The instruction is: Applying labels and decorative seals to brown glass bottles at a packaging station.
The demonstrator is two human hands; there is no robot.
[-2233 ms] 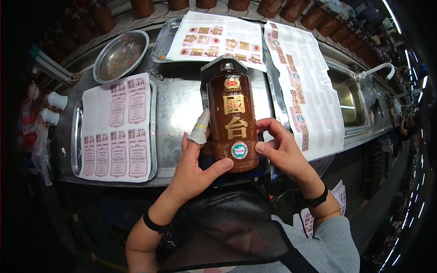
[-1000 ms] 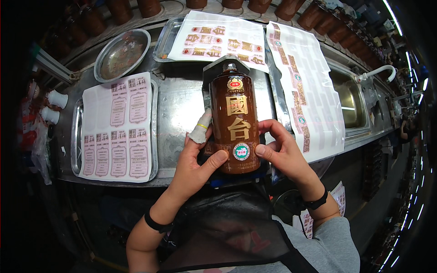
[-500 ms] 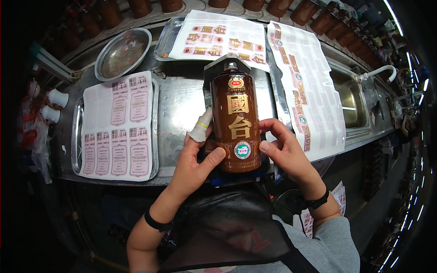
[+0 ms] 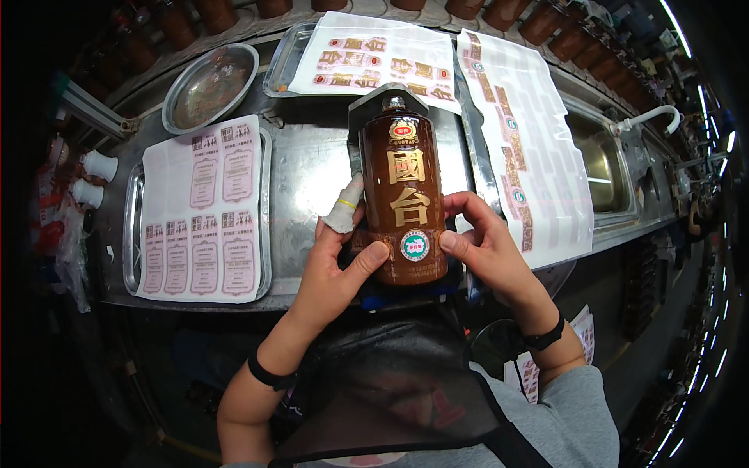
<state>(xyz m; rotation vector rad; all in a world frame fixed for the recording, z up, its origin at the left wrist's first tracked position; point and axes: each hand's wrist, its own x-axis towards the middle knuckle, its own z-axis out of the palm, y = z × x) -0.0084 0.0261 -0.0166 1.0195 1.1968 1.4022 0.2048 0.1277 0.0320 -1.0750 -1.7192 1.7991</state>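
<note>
A glossy brown bottle (image 4: pixel 403 144) with gold characters and a red-and-gold emblem lies tilted back in a dark angled holder (image 4: pixel 367 105) at the bench's front edge. Around its lower part runs a brown label band with a round green-and-white seal (image 4: pixel 414 246). My left hand (image 4: pixel 337 249) grips the bottle's left side, thumb pressed on the band; a white wrap with a yellow ring covers one finger. On the right side, my right hand (image 4: pixel 485 238) holds the bottle with its thumb at the band's edge near the seal. Fingers behind the bottle are partly hidden.
Pink label sheets (image 4: pixel 204 210) lie on a metal tray at left, below a round metal bowl (image 4: pixel 211 87). Gold label sheets (image 4: pixel 374 58) rest on a tray behind, and a strip-label sheet (image 4: pixel 538 156) at right. Beyond it is a sink (image 4: pixel 597 168). Brown bottles line the back.
The whole view has shifted slightly, so bench and bottle sit a little higher in the picture. Both hands keep nearly the same hold on the bottle.
</note>
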